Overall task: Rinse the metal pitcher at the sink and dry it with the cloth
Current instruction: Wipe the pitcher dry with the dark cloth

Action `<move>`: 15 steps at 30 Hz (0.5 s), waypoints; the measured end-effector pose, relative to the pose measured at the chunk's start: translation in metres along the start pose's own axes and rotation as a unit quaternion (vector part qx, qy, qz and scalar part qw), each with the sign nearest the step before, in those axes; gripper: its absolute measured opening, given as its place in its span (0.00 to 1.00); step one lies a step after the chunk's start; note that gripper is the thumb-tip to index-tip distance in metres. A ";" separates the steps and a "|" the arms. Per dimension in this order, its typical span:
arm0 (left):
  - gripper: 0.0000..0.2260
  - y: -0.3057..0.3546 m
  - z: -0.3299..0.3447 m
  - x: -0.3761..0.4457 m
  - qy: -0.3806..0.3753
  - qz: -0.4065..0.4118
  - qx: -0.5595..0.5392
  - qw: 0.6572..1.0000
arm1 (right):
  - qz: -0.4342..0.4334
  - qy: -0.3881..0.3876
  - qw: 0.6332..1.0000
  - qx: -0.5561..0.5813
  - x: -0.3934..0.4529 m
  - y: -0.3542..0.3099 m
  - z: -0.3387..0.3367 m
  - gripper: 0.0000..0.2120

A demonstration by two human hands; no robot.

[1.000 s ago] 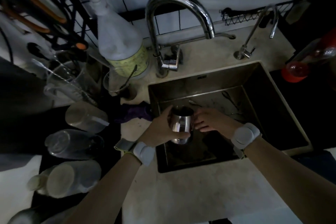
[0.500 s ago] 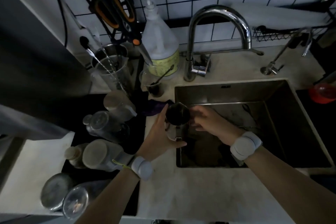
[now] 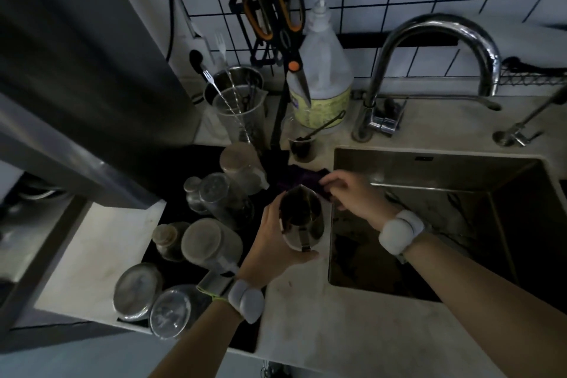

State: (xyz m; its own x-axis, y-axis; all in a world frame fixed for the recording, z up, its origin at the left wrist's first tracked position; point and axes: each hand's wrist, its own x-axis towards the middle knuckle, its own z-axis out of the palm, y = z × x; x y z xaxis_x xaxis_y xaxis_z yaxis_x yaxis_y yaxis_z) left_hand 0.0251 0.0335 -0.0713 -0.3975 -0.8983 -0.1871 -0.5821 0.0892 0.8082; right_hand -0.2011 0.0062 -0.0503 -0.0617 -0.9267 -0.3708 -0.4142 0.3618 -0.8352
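Left hand (image 3: 273,242) grips pitcher (image 3: 302,221) above pale counter (image 3: 337,325); right hand (image 3: 352,193) pinches cloth (image 3: 303,176).

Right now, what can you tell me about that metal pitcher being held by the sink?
The metal pitcher is a small, shiny steel jug with a pointed spout on its far rim and a dark inside. It sits roughly upright, mouth toward the camera, over the counter edge left of the sink. The left hand wraps its side and base; the right hand reaches past it to the dark purple cloth.
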 end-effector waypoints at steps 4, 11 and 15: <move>0.55 -0.009 -0.003 -0.006 0.013 0.010 0.002 1.000 | -0.094 0.054 0.988 -0.108 0.040 0.003 0.011 0.08; 0.56 -0.020 -0.002 -0.012 0.005 0.021 0.001 1.000 | -0.108 -0.045 0.957 -0.264 0.075 0.008 0.009 0.22; 0.56 -0.023 0.003 -0.010 0.000 0.024 0.001 1.000 | -0.110 -0.084 0.948 -0.288 0.081 0.010 0.009 0.31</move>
State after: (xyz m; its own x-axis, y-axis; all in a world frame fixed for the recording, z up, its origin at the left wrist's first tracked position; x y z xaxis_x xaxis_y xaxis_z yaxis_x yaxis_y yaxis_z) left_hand 0.0409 0.0418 -0.0897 -0.4251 -0.8927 -0.1493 -0.5638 0.1321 0.8153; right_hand -0.2024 -0.0642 -0.0921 0.2084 -0.9264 -0.3135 -0.8301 0.0020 -0.5577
